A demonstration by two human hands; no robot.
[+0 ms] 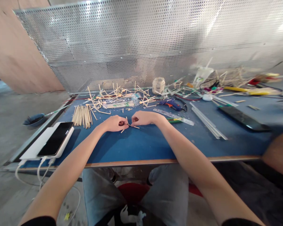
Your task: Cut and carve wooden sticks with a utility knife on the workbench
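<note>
Wooden sticks (136,127), thin; misalignment risk.
Left hand (114,123) and right hand (142,118) pinched them between fingertips; uneven pressure risked skewing their contact. Glue gun (173,104) lay beyond the right fingers.

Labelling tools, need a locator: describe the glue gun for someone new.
On the blue tabletop, look past the right hand towards the perforated metal sheet. The glue gun lies just beyond the clear ruler. Unlike the pale sticks, it has a dark blue body and orange trigger.
</note>
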